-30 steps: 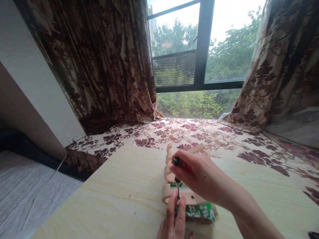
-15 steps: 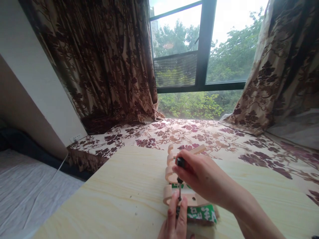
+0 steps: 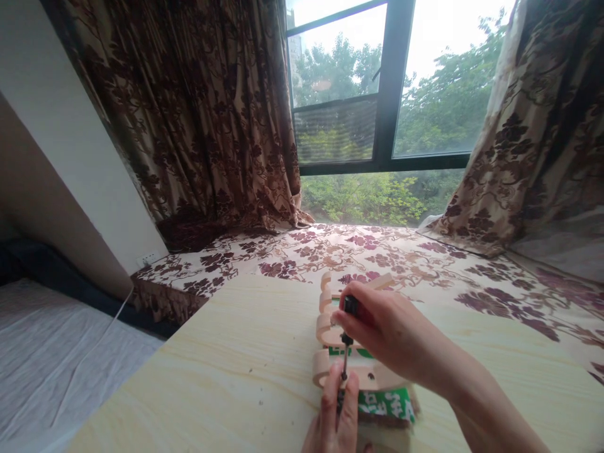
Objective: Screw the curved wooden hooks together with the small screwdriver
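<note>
Four pale wooden curls [image 3: 321, 368] form a row running away from the viewer, near the front middle of the tabletop; nearest one broadest, its smooth flat arm showing a dark round hole. Green wrapping with white lettering [image 3: 384, 404] lies beneath and just this side of it; more green shows between the pieces. Pale strip [image 3: 380, 282] angles out past the knuckles. Right hand [image 3: 380, 321] closed around the black handle of a screwdriver [image 3: 349, 306], shaft near upright, tip down at the nearest piece. Left hand [image 3: 334, 425] has two fingers extended and slightly parted, one each side of the tip, touching the wood; cannot tell whether they pinch anything. Tabletop [image 3: 202, 358]: light, wood-grained, a few dark specks left of the work. Beyond it, floral cloth [image 3: 340, 242] below a dark-framed window [image 3: 387, 94], trees outside; patterned curtains [image 3: 212, 119] both sides. Bed [image 3: 56, 352] at lower left, wall socket [image 3: 149, 258] above.
</note>
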A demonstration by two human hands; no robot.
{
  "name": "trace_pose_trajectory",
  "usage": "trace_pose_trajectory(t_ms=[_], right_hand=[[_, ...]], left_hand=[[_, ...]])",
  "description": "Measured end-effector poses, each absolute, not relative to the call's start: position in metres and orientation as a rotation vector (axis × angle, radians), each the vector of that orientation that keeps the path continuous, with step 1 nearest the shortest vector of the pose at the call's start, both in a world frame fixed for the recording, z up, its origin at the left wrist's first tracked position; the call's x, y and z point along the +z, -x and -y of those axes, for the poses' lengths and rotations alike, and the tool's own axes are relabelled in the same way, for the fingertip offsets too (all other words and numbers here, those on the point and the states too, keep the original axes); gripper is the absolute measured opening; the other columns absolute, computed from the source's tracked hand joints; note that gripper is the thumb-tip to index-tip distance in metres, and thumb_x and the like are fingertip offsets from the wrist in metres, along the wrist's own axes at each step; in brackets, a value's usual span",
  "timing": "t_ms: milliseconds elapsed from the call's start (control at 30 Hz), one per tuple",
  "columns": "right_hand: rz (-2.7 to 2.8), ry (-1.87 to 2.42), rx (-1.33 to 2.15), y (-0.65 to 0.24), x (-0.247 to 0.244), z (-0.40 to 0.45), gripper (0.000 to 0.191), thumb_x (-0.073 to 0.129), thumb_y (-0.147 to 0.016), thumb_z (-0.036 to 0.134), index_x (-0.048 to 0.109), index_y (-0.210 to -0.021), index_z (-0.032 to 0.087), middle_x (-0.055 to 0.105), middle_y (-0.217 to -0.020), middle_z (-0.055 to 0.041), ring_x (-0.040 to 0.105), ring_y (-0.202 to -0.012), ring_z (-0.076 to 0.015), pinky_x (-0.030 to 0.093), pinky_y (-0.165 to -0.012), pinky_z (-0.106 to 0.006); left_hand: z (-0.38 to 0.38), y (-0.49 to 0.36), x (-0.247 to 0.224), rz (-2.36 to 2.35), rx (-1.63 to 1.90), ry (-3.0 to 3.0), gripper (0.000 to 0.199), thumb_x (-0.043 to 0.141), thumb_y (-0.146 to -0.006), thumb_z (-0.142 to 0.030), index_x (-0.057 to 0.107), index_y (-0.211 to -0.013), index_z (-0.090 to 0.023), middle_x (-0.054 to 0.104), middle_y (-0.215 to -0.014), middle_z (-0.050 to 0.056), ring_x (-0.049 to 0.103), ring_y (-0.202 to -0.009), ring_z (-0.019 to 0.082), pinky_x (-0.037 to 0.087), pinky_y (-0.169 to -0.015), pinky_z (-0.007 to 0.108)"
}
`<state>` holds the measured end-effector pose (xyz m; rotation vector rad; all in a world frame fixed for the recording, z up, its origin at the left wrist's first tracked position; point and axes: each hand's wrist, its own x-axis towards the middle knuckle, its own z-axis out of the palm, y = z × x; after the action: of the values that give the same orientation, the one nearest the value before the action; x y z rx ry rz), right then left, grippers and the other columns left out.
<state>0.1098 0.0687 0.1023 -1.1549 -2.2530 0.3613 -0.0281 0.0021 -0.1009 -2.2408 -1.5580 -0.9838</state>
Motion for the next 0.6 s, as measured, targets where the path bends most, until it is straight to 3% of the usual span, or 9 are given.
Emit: trace_pose_trajectory(t_ms=[200, 433, 600], right_hand=[[2.319, 0.995, 0.451, -0.110, 0.109, -0.059, 0.010, 0.051, -0.088, 0.029, 0.051, -0.082, 0.021, 0.055, -0.067, 0.0014, 0.045, -0.058, -0.0119, 0.028, -0.053, -0.025], [2.270, 1.104, 0.424, -0.110, 0.103, -0.066, 0.020, 0.050, -0.087, 0.028, 0.039, -0.072, 0.022, 0.044, -0.059, 0.0040, 0.036, -0.052, -0.0102, 0.025, -0.049, -0.025], [2.268, 1.129, 0.412, -0.111, 0.105, -0.068, 0.021, 0.051, -0.087, 0.030, 0.039, -0.072, 0.022, 0.046, -0.058, 0.0044, 0.037, -0.052, -0.0102, 0.024, -0.050, -0.025]], left_hand=[[0.001, 0.028, -0.096, 1.587, -0.962, 2.261, 0.080, 0.060, -0.069, -0.014, 0.034, -0.144, -0.021, 0.049, -0.142, 0.015, 0.065, -0.109, 0.028, 0.059, -0.076, 0.028], [0.005, 0.026, -0.085, 1.628, -0.995, 2.285, 0.082, 0.059, -0.063, -0.005, 0.040, -0.142, -0.018, 0.048, -0.143, 0.016, 0.063, -0.114, 0.026, 0.056, -0.084, 0.024], [0.007, 0.022, -0.079, 1.686, -1.039, 2.266, 0.078, 0.059, -0.062, -0.004, 0.046, -0.138, -0.016, 0.049, -0.142, 0.016, 0.062, -0.114, 0.025, 0.055, -0.088, 0.025]])
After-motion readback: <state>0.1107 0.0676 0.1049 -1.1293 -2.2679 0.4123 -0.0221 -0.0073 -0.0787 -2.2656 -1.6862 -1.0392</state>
